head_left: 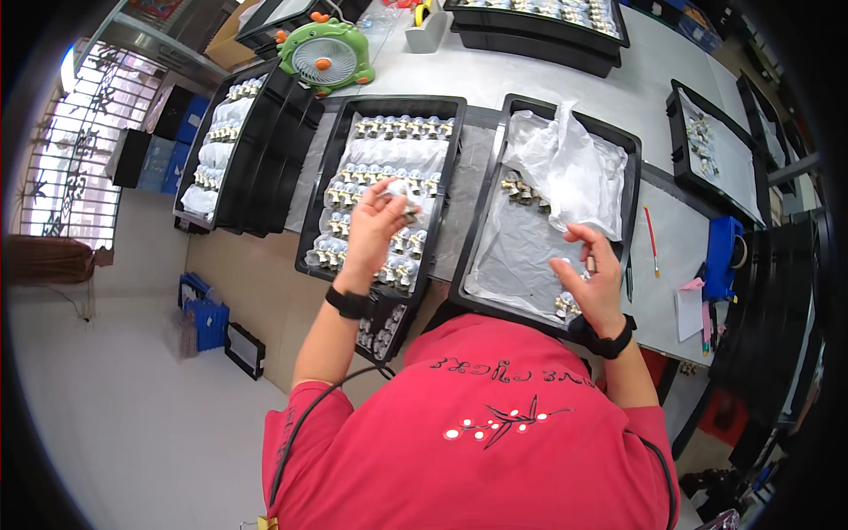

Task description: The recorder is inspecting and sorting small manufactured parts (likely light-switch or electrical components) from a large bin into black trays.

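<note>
My left hand (374, 231) is raised over the left black tray (455, 132), its fingertips pinched on a small white and gold figurine (400, 189). Below it, several rows of like figurines (397, 128) stand between strips of white paper. My right hand (597, 281) hovers over the near right part of the right black tray (481, 225), thumb and fingers curved but apart, with nothing visible held. Close under that hand are a few figurines (565, 306). Farther back in this tray, more figurines (523, 189) lie beside crumpled white tissue paper (574, 172); the tissue partly hides them.
Stacked black trays (265, 150) of figurines stand at the left, near a green fan (327, 57). Another filled tray (539, 44) is at the back, and one with small parts (720, 155) at the right. A red pencil-like tool (652, 240) and a blue tape dispenser (723, 256) lie rightward.
</note>
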Available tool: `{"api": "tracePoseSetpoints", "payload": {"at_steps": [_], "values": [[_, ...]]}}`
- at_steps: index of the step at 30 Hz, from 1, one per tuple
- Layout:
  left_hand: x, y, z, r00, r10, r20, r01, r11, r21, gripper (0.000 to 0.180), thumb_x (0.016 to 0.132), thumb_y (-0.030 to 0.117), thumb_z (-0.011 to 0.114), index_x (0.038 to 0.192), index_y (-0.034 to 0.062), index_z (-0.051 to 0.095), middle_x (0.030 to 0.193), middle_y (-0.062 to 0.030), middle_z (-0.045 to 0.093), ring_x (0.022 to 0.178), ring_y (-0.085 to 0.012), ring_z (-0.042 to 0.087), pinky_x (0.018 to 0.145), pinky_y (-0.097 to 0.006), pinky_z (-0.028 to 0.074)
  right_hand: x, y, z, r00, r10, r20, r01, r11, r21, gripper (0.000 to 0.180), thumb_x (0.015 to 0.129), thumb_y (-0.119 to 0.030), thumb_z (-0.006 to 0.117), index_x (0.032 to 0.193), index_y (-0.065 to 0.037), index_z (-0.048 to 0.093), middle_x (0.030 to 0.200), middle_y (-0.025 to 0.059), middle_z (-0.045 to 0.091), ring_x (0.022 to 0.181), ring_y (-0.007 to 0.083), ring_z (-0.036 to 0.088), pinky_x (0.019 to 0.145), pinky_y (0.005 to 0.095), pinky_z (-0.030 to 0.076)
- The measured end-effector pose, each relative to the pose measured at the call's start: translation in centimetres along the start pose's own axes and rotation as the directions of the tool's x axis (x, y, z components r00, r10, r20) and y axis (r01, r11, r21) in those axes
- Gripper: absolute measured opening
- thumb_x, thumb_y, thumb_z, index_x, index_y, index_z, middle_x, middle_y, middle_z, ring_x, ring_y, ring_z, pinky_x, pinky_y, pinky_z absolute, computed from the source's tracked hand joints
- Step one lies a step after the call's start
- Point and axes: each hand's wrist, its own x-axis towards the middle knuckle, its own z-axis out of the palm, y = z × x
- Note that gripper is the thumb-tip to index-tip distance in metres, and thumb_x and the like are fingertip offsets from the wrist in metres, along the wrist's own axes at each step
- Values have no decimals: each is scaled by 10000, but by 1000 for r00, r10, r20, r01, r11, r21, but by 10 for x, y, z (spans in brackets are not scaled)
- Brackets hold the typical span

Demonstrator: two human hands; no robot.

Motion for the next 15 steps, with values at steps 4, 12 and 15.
{"api": "tracePoseSetpoints", "payload": {"at_steps": [4, 12, 15], "values": [[24, -36, -69, 979, -82, -186, 138, 940, 311, 431, 824, 91, 693, 1215, 41, 518, 1002, -56, 617, 850, -129, 625, 706, -230, 511, -6, 3, 2, 995, 93, 26, -92, 995, -33, 364, 733, -92, 726, 1069, -38, 598, 890, 36, 604, 667, 115, 449, 623, 246, 396], [63, -80, -76, 979, 204, -7, -42, 233, 972, 426, 723, 190, 739, 1091, 22, 607, 953, -163, 646, 888, -308, 638, 780, -379, 506, -3, 3, 29, 989, 32, 142, -26, 999, -43, 262, 771, -88, 693, 1013, -38, 604, 867, 86, 614, 791, 228, 585, 688, 305, 444], [66, -87, -72, 972, 228, 53, -86, 136, 987, 375, 727, 172, 721, 1057, 33, 610, 1002, -169, 614, 901, -355, 616, 792, -426, 493, -3, -1, 32, 986, 53, 159, -45, 997, -55, 250, 777, -83, 686, 1009, -39, 603, 858, 91, 612, 797, 234, 594, 692, 311, 448]]}}
